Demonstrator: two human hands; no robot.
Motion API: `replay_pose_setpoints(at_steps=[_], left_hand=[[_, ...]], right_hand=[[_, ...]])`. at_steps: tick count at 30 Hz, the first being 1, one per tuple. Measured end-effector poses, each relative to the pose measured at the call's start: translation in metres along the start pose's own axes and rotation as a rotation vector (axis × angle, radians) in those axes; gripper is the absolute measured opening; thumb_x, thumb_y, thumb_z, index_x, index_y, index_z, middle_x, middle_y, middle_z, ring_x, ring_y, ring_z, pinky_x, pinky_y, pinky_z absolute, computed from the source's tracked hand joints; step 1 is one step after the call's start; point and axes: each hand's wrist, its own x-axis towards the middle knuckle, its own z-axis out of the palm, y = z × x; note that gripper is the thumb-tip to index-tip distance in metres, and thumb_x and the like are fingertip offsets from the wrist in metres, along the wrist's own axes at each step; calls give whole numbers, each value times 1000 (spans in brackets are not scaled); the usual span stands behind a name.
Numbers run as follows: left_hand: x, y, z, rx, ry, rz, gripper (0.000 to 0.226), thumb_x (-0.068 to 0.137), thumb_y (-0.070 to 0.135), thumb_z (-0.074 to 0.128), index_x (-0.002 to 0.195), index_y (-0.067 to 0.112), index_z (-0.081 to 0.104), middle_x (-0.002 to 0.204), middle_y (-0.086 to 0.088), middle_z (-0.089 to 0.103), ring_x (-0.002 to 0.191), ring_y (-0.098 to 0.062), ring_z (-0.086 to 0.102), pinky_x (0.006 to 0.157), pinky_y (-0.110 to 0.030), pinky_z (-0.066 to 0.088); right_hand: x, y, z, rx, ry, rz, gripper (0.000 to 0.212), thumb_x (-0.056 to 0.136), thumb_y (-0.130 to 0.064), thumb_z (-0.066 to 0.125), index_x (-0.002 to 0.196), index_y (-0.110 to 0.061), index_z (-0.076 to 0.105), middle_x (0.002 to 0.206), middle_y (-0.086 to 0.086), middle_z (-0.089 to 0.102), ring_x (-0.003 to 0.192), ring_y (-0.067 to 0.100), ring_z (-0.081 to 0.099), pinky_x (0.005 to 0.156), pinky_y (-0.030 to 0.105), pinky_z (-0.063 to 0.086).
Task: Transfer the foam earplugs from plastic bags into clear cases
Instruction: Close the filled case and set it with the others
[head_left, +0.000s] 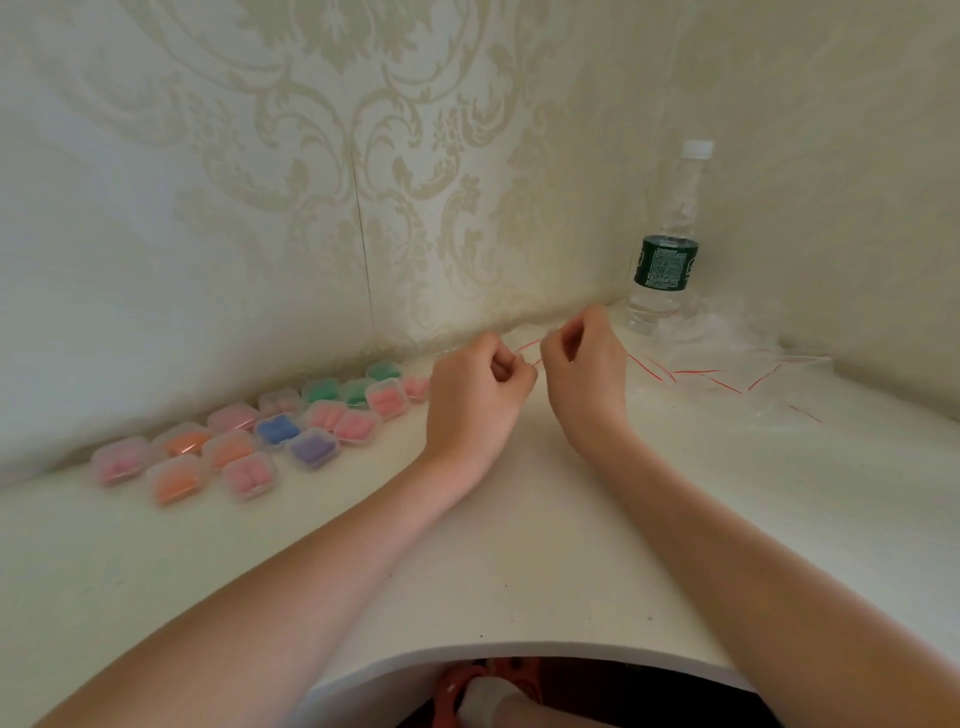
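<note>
We had many filled cases (270, 431) on the counter (519, 519); both hands' (475, 395) grips pinched a clear bag (535, 353), emptied bags (727, 364) heaped just beside.

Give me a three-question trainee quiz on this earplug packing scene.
1. True or false: the filled cases lie left of the left hand.
2. What does the water bottle have around its middle?
3. Both hands pinch: A) a clear bag with a red strip, B) the bottle cap, C) a purple case.

Key: 1 true; 2 a dark green label; 3 A. The right hand is beside the left.
</note>
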Motion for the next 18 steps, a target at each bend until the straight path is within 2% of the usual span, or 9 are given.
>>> replay_pose_setpoints(at_steps=[3,5,7,9,11,12,14,16,18], left_hand=[[0,-1,4,-82,13,-70,21,80,14,62,62,17,51,53,2,60,55,-20,63,59,-44,55],[3,-3,2,-101,60,-114,24,82,14,60,61,18,48,53,0,59,52,-20,63,58,-46,55],[5,-4,-1,-125,88,-111,24,83,14,59,62,16,48,54,0,57,53,-20,61,57,-46,55],[4,-5,-3,-80,82,-15,24,83,16,60,63,16,47,53,4,54,54,-20,58,56,-42,53],[1,-3,-4,30,31,122,25,84,18,62,65,18,45,53,9,50,51,-10,52,52,-32,44],[1,-2,-4,62,9,172,24,84,21,62,67,20,46,53,11,50,50,-6,49,52,-28,41],[2,-3,-6,19,3,178,18,85,27,58,71,21,49,54,10,52,50,-7,51,52,-29,44],[7,-6,-9,-98,66,81,13,88,27,56,78,20,52,60,5,56,53,-18,59,52,-40,51],[12,-10,-13,-140,122,-37,8,92,26,55,92,17,54,72,6,57,60,-22,64,52,-43,54]], right_hand=[[2,2,-3,-72,-78,-141,18,83,1,48,84,-16,41,84,-2,49,70,15,50,61,27,40],[2,2,-4,-211,-172,-301,22,79,6,47,81,-16,53,101,-5,50,77,16,52,63,34,43],[1,2,-5,-367,-246,-384,32,81,6,47,86,-18,68,120,-7,51,84,14,53,59,31,38],[-1,-1,-5,-483,-288,-369,42,86,1,45,107,-26,70,137,-8,46,97,14,55,64,27,33],[0,0,-3,-526,-361,-284,43,94,-9,42,126,-32,58,143,-8,43,111,17,53,74,27,37],[1,1,-2,-521,-400,-232,46,96,-12,40,134,-34,51,141,-6,45,111,18,53,79,29,40],[2,5,0,-370,-426,-105,56,91,-2,37,139,-30,45,139,-5,49,99,18,58,84,32,47],[7,3,-2,-38,-385,92,56,89,7,32,134,-20,50,135,-6,54,87,18,64,79,27,50],[11,-2,-7,263,-378,274,56,91,6,32,131,-27,54,120,-5,62,78,14,64,74,24,50]])
